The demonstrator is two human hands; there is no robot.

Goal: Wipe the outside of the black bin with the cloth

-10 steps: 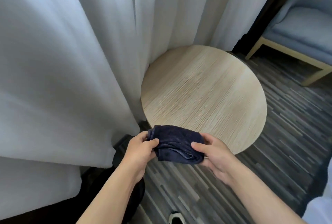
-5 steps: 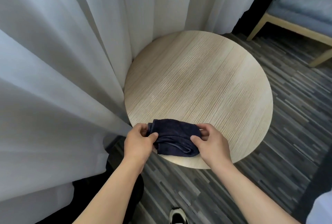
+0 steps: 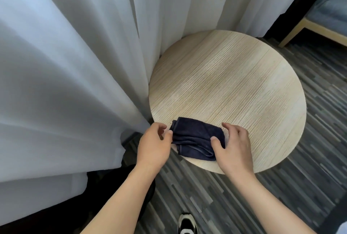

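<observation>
A folded dark blue cloth [image 3: 197, 137] lies on the round light-wood table [image 3: 234, 87], close to its near edge. My left hand [image 3: 154, 145] is at the cloth's left end with its fingers loosely curled and apart, only the thumb tip touching the fabric. My right hand [image 3: 233, 145] is at the right end, thumb resting on the cloth and fingers spread beyond its far corner. A black rounded shape, apparently the bin [image 3: 149, 193], stands on the floor at the lower left, mostly hidden by the curtain and my left forearm.
White sheer curtains [image 3: 65, 64] hang along the left side and behind the table, draping down to the floor. A grey upholstered chair with a wooden frame [image 3: 326, 14] is at the top right. My shoe [image 3: 186, 223] is on the dark striped floor below.
The cloth went from being held above the table's near edge to lying on the tabletop. Both hands have loosened their grip and their fingers have come apart.
</observation>
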